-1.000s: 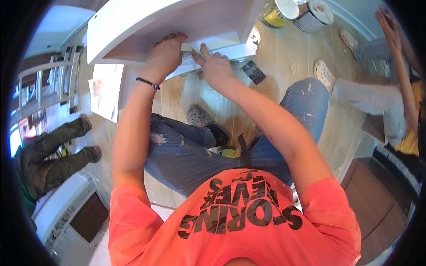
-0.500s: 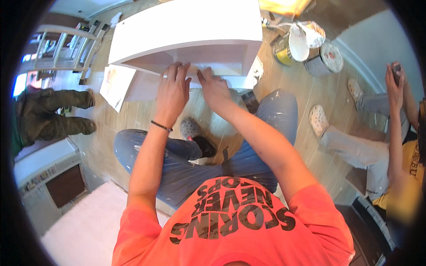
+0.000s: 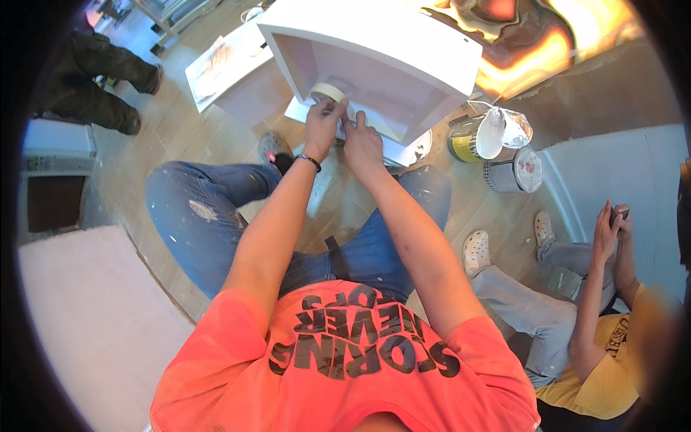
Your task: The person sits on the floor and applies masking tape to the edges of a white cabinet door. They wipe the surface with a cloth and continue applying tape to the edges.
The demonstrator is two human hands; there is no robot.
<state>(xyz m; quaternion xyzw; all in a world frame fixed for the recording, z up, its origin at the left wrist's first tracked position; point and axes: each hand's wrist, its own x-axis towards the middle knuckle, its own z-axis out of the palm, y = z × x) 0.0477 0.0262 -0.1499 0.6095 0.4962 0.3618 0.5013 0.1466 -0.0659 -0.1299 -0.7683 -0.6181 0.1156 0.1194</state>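
A white box-shaped cabinet point(image 3: 439, 54), its hollow side facing me, stands before my knees. My left hand point(image 3: 322, 133) is closed on a pale yellow roll of tape point(image 3: 329, 92), held on its side at the cabinet's near edge. Close beside it, my right hand point(image 3: 363, 146) has its thumb and forefinger stretched up against that same edge, the other fingers bent. Whether a strip of tape runs under those fingertips I cannot tell. A white board or panel point(image 3: 394, 150) shows beneath the cabinet's near right part.
Left of the cabinet lies another white panel point(image 3: 248, 47). An open paint can point(image 3: 464, 140) and a lidded bucket point(image 3: 515, 171) stand at right. A seated person point(image 3: 597, 338) holds a small dark object; another person's dark trousers point(image 3: 108, 65) show far left. A pale pink-white surface point(image 3: 93, 288) lies lower left.
The view has swung, and the cabinet appears further right and tilted. The tape roll now shows plainly in my left hand, which has turned from lying along the edge to gripping it.
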